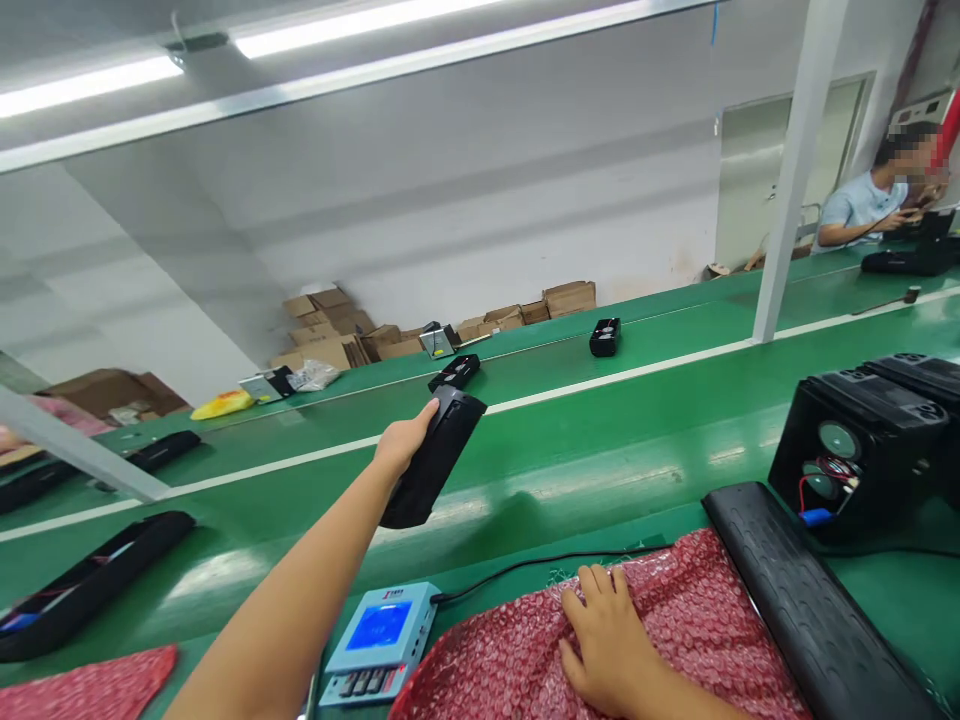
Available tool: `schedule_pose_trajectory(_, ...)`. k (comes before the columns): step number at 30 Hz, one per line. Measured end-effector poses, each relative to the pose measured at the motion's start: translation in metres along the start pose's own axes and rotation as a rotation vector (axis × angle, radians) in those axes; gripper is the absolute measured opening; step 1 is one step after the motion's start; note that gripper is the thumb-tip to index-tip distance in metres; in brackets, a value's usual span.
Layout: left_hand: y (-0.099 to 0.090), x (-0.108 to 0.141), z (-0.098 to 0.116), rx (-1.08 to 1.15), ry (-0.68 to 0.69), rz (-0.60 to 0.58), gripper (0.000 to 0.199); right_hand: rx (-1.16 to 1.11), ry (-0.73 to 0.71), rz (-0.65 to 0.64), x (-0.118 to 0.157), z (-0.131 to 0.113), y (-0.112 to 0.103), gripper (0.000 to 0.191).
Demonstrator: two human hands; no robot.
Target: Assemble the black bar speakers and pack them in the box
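Observation:
My left hand [403,442] is stretched out over the green conveyor belt [600,440] and grips a black oblong speaker housing [433,460], held tilted above the belt. My right hand [606,640] lies flat, fingers apart, on a sheet of red bubble wrap [517,650] at the near edge of the bench. A long black grille panel [802,600] lies just right of that hand.
A small blue tester with a screen [381,640] and black cable sits between my arms. Open black speaker boxes [862,440] stand at right. Other black parts [604,336] lie on the far belt; cardboard boxes [330,330] line the wall. Another person [874,205] sits at far right. A white post [787,180] rises from the belt.

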State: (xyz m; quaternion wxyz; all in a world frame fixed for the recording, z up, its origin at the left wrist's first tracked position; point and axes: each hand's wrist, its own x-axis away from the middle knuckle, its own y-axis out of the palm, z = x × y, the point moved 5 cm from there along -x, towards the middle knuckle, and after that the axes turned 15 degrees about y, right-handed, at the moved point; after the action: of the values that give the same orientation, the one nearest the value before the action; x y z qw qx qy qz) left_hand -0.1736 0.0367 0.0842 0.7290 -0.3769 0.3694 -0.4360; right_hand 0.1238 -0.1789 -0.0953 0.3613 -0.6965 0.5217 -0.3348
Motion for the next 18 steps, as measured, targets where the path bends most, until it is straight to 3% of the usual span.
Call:
schedule_pose_trajectory(6,-0.013,0.012,0.114,-0.129,0.22,-0.042,0.07,-0.003,-0.04,0.038,0.002,-0.002,-0.006,0.042)
schedule_pose_trajectory(10,-0.008,0.042,0.171,-0.129,0.311,-0.054,0.072,0.032,-0.067,0.062,0.0,-0.003,-0.008,0.042)
schedule_pose_trajectory(14,0.002,0.088,0.199,-0.201,0.441,-0.085,0.072,0.105,-0.09,0.088,0.0,-0.003,-0.011,0.04)
schedule_pose_trajectory(18,0.003,0.145,0.196,-0.273,0.53,-0.144,0.068,0.23,-0.219,0.094,0.009,-0.014,-0.016,0.032)
